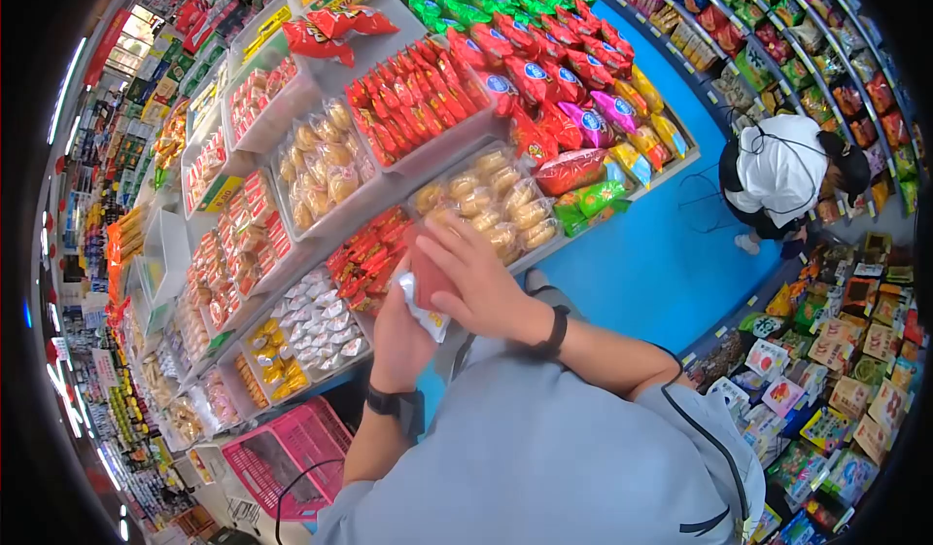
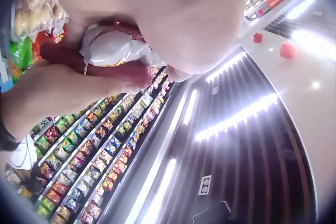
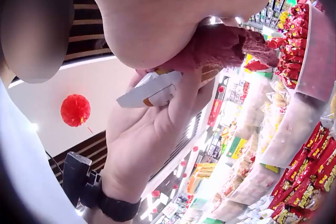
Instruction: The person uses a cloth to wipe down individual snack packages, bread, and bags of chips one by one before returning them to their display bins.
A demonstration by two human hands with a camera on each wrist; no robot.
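Note:
Both hands meet in front of the body, over the edge of the snack display. The left hand (image 1: pixel 400 341) grips a small white packet (image 1: pixel 426 310), its thumb along the wrapper. A dark red, rough-edged piece (image 1: pixel 434 271), whose material I cannot tell, lies between the hands, and the right hand (image 1: pixel 486 287) holds it between thumb and fingers. In the left wrist view the white packet (image 2: pixel 115 48) sits against the dark red piece (image 2: pixel 118 73). The right wrist view has the packet (image 3: pixel 157 90) in the left hand (image 3: pixel 152 134), below the ragged red piece (image 3: pixel 231 45).
Bins of wrapped pastries (image 1: pixel 476 195), red packets (image 1: pixel 413 98) and white-wrapped sweets (image 1: pixel 316 321) lie beyond the hands. A pink basket (image 1: pixel 287 457) stands at lower left. On the blue floor (image 1: pixel 641 273) at right, a person in white (image 1: pixel 782 166) bends near shelves.

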